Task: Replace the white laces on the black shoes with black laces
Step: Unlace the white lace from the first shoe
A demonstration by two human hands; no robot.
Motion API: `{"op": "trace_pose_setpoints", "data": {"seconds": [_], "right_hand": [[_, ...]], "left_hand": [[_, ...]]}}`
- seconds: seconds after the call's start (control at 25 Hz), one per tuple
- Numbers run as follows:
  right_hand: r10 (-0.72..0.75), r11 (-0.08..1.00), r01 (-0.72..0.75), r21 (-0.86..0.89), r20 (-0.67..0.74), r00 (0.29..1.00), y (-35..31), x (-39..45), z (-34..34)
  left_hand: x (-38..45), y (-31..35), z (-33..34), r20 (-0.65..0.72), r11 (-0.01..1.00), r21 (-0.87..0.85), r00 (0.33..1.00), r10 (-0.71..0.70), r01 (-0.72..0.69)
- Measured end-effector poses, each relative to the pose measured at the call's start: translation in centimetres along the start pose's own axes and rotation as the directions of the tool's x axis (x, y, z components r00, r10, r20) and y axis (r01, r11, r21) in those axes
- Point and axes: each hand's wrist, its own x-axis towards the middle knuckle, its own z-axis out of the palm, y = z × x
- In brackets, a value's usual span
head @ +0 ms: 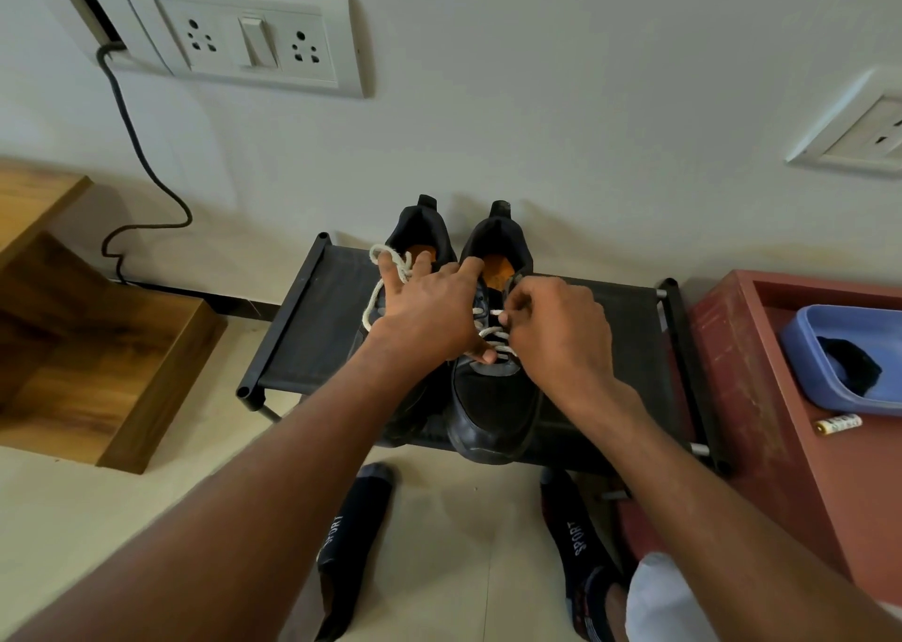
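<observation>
unlacing the right-hand shoe, white lace still threaded

pair of black shoes [493, 397] on the black rack [312, 329], mid-shelf, heels toward the far edge by the wall, toes overhanging the near edge. long axis of each shoe running straight away from the body, so eyelet rows lying in line with both forearms.

white lace [495, 336] crossing the eyelets of the right-hand shoe, directly between the two hands. left-hand shoe's lace [385, 270] hanging loose in a loop near the far left of the pair, draped over the left fingers.

left hand [429, 319] spread flat across both shoes, fingers extended toward the heels, thumb tucked down onto the lace rows; pressing and steadying rather than gripping. right hand [561, 329] curled, fingertips pinching a strand at the upper eyelets near the tongue. hands close together, nearly touching over the lacing. right hand nearer the working strand.

judgement: early stage, white laces not out yet. likely next: pulling the strand up and back out of the eyelets, along the shoe's axis.

possibly black laces in the blue tray [800, 348] on the red unit, right of the rack; cannot tell.
</observation>
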Motion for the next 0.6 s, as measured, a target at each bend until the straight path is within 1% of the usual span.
{"op": "trace_pose_setpoints", "data": {"seconds": [0.08, 0.12, 0.16, 0.2, 0.24, 0.28, 0.36, 0.4, 0.44, 0.48, 0.6], "right_hand": [[0.063, 0.996, -0.062, 0.057, -0.016, 0.998, 0.3, 0.5, -0.4], [0.143, 0.979, -0.137, 0.151, -0.027, 0.989, 0.6, 0.8, -0.7], [0.256, 0.918, -0.237, 0.318, -0.02, 0.966, 1.0, 1.3, -1.3], [0.367, 0.822, -0.335, 0.461, 0.021, 0.93, 1.4, 1.7, -1.8], [0.428, 0.752, -0.391, 0.531, 0.058, 0.902, 1.7, 1.9, -2.1], [0.431, 0.765, -0.404, 0.502, 0.067, 0.9, 1.8, 1.9, -2.3], [0.298, 0.917, -0.299, 0.266, 0.045, 0.954, 1.8, 1.8, -1.6], [0.22, 0.956, -0.23, 0.185, 0.07, 0.973, 1.6, 1.5, -1.2], [0.166, 0.974, -0.18, 0.137, 0.103, 0.981, 1.3, 1.2, -0.8], [0.128, 0.981, -0.143, 0.128, 0.12, 0.985, 1.3, 1.1, -0.3], [0.091, 0.994, -0.093, 0.054, 0.047, 0.995, 1.3, 0.8, 0.5]], "left_hand": [[0.0, -0.1, 0.0, -0.009, 1.0, -0.008, 1.0, -0.012, 0.012], [0.0, 0.0, 0.1, -0.017, 1.0, -0.014, 1.0, -0.016, 0.016], [0.1, 0.0, 0.1, -0.023, 1.0, -0.023, 1.0, -0.018, 0.018], [0.1, 0.0, 0.0, -0.02, 0.999, -0.033, 1.0, -0.019, 0.018], [0.0, 0.1, 0.0, -0.01, 0.999, -0.041, 1.0, -0.019, 0.018], [0.1, 0.1, 0.0, -0.002, 0.999, -0.043, 1.0, -0.019, 0.019], [0.1, 0.1, 0.0, 0.009, 0.999, -0.03, 1.0, -0.025, 0.025], [0.1, 0.0, 0.1, 0.016, 0.999, -0.024, 1.0, -0.024, 0.024], [0.2, 0.0, 0.2, 0.021, 1.0, -0.025, 1.0, -0.017, 0.017], [0.3, 0.0, 0.2, 0.024, 0.999, -0.032, 1.0, -0.004, 0.005], [0.4, 0.0, 0.1, 0.028, 0.998, -0.043, 0.999, 0.041, -0.039]]}}
